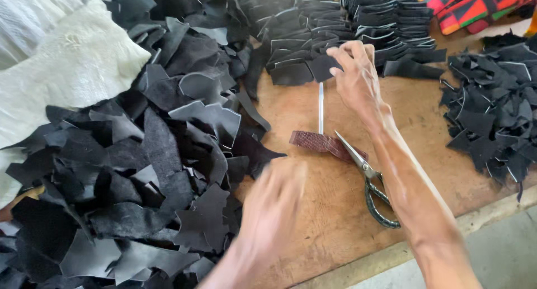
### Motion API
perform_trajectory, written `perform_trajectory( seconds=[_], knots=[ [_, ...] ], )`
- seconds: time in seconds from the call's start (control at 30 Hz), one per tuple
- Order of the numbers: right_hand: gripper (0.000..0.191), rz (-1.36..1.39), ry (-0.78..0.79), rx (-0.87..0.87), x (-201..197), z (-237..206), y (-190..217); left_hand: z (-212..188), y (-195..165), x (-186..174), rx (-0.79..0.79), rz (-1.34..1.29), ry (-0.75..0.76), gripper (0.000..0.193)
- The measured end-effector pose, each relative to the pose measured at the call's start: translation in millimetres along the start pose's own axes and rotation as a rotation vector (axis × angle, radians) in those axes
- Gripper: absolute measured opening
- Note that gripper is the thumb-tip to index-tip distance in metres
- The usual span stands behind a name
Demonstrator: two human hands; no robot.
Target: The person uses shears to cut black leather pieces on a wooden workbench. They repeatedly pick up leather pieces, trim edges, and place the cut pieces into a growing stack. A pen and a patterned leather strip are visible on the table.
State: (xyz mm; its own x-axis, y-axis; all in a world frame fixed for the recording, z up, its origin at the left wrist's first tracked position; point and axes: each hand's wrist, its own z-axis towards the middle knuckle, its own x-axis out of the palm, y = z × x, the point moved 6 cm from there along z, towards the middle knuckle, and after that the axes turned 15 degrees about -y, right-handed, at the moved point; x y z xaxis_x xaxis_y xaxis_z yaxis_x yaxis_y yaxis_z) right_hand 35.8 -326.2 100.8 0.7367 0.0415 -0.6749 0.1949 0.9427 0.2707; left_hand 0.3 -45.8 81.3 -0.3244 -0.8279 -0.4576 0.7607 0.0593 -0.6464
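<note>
The right hand (355, 71) reaches out across the wooden surface (330, 211) to the far stacks of cut black pieces (358, 26), its fingers closed in a pinch on one small black cut piece (321, 65) at the near edge of those stacks. The left hand (271, 202) is nearer the camera, over the near part of the surface just beside the big heap of black leather scraps (151, 166); it is smeared with blur, so I cannot tell whether it is open, closed or holding anything. Between the two hands lie a reddish-brown textured strip (319, 142) flat on the wood, a thin metal rod (321, 107) running from it toward the stacks, and a pair of scissors (366, 180) with dark handles, its blades resting across the end of the strip and partly under the right forearm. A second, smaller pile of black offcuts (492, 110) sits at the right side of the surface, well apart from the big heap. At the far left a white woven sack (61, 65) lies against the scraps (part of it is covered by them), and in the far right corner there is a brightly patterned cloth (475, 6) in red, green and yellow.
</note>
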Motion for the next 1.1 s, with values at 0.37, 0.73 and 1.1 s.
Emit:
perform_trajectory(
  seconds=[0.37,0.73,1.1],
  knots=[
    [0.031,-0.035,-0.032,0.203,-13,-14,10,155,76,86,0.076,0.301,-0.21,0.026],
    [0.039,0.025,-0.031,0.042,-4,15,14,165,82,97,0.13,0.359,-0.12,0.028],
    [0.03,0.273,0.3,0.478,-78,-50,-72,145,49,150,-0.058,-0.192,0.061,0.024]
  ],
)
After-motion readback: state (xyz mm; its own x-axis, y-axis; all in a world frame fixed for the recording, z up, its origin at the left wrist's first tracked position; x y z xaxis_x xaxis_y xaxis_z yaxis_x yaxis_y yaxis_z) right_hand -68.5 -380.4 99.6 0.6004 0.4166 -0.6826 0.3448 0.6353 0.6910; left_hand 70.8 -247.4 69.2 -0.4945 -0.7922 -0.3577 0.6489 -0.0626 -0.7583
